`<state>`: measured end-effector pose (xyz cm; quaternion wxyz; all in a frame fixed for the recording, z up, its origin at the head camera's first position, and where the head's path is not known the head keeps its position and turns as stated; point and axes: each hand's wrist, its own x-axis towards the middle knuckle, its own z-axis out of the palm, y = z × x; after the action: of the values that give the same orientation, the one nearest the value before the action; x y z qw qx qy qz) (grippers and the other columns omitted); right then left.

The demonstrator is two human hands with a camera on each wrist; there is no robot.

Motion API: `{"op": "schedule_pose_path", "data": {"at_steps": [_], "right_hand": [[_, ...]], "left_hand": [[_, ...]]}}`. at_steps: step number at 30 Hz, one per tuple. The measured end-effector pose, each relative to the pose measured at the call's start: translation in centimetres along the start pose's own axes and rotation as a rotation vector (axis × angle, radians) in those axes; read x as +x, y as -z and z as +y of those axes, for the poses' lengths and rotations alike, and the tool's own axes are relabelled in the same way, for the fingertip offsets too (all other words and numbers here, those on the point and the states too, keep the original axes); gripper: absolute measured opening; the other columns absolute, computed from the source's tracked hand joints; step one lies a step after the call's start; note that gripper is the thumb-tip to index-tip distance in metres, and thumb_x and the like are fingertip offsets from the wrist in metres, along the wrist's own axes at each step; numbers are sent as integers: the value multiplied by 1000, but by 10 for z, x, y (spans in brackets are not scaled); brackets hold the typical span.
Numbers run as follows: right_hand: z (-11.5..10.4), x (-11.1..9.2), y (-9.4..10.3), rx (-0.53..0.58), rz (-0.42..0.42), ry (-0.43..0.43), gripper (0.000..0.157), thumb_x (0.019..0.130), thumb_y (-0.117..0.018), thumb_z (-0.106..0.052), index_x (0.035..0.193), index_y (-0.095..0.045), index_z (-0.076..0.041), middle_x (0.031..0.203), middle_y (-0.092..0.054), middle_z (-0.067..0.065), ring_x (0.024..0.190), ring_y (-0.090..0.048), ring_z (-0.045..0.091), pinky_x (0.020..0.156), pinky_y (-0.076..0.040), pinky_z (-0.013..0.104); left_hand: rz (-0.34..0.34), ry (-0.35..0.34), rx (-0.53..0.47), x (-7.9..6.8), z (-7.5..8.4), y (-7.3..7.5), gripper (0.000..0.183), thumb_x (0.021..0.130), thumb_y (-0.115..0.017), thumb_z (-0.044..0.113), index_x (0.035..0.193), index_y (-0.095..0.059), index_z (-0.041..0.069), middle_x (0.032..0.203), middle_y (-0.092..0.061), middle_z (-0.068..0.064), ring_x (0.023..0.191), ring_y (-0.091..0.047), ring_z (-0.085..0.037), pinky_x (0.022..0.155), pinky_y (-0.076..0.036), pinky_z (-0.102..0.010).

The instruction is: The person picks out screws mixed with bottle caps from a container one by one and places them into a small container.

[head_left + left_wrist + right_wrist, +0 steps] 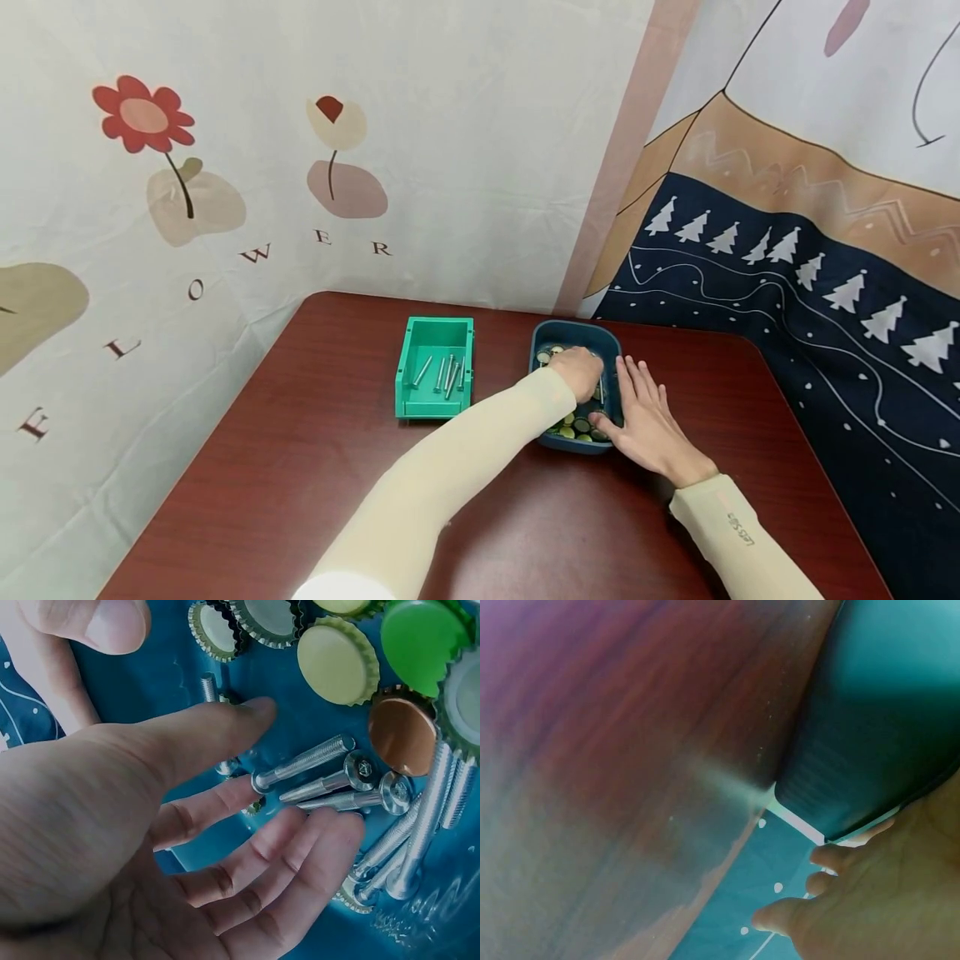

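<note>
My left hand point(577, 372) reaches down into a dark blue bin point(542, 332) of mixed bolts and bottle caps. In the left wrist view, the fingertips of the left hand point(202, 840) touch silvery bolts point(349, 776), and the thumb stays apart from them. Gold, green and copper-coloured bottle caps point(337, 664) lie around the bolts. My right hand point(652, 425) rests along the bin's right wall with straight fingers, its thumb over the rim. In the right wrist view, the right hand point(889, 885) is beside the bin's dark outer wall point(862, 742).
A green open-front tray point(438, 332) with several bolts point(450, 375) stands left of the blue bin. Both are near the back edge of the reddish-brown table point(300, 467). Printed cloth point(480, 167) hangs behind the table.
</note>
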<state>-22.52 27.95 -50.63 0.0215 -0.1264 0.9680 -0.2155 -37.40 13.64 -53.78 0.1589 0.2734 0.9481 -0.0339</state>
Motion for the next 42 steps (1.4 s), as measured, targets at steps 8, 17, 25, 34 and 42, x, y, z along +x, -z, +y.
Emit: {"op": "schedule_pose_path", "data": {"at_steps": [8, 17, 25, 34, 42], "right_hand": [[0, 0, 0, 11, 4, 3, 112, 113, -67, -61, 187, -6, -4, 195, -6, 29, 180, -3, 58, 135, -9, 92], [0, -1, -1, 10, 17, 9, 109, 114, -68, -55, 187, -7, -4, 195, -7, 31, 180, -3, 59, 135, -10, 92], [-2, -2, 0, 11, 18, 12, 109, 114, -68, -56, 187, -8, -3, 194, -9, 31, 180, -5, 60, 135, -11, 92], [-1, -3, 0, 4, 23, 16, 109, 114, -68, -57, 187, -8, -3, 194, -9, 31, 179, -5, 60, 135, -11, 92], [-1, -2, 0, 4, 18, 9, 109, 113, -67, -59, 187, -8, -5, 194, -9, 31, 179, -6, 60, 135, -11, 92]], "left_hand": [[-16, 43, -23, 13, -3, -8, 34, 121, -64, 32, 152, -77, 33, 151, -78, 5, 125, -77, -12, 91, -68, -28], [-28, 84, 45, 0, 4, -8, 45, 118, -70, 35, 163, -68, 33, 158, -74, 5, 128, -78, -13, 98, -70, -32], [-74, 81, 52, -1, 2, -11, 51, 118, -70, 35, 168, -63, 34, 166, -69, 4, 133, -76, -13, 100, -69, -30], [-68, 81, 49, 5, 0, -9, 42, 123, -61, 31, 164, -67, 35, 173, -63, 2, 136, -73, -14, 99, -67, -30], [-97, 120, -52, -13, -6, 16, 29, 115, -75, 26, 142, -79, 33, 146, -78, 5, 107, -75, -14, 99, -68, -40]]}}
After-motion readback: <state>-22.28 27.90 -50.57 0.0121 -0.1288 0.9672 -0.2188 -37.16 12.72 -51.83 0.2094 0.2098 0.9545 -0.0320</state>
